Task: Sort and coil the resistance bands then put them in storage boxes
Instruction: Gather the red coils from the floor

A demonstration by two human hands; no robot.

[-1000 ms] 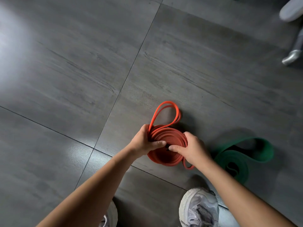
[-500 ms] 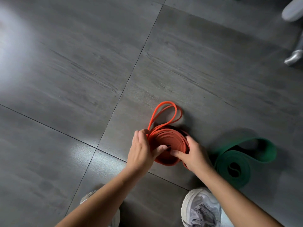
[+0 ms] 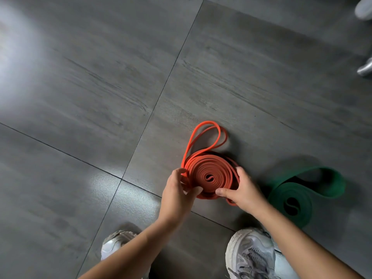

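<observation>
The left hand [image 3: 177, 196] and right hand [image 3: 244, 195] cover the near rim of the orange band [image 3: 209, 176]. The bottom edge cuts off the right shoe [image 3: 251, 256]. The pale object [image 3: 365, 7], top right, is cropped and unidentifiable.

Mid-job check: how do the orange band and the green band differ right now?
The orange band is narrow; the green band is clearly wider. The left hand and right hand grip the orange band's coil; the green band lies untouched. Both sit on the tiled floor, partly coiled, each with a loose loop trailing.
</observation>
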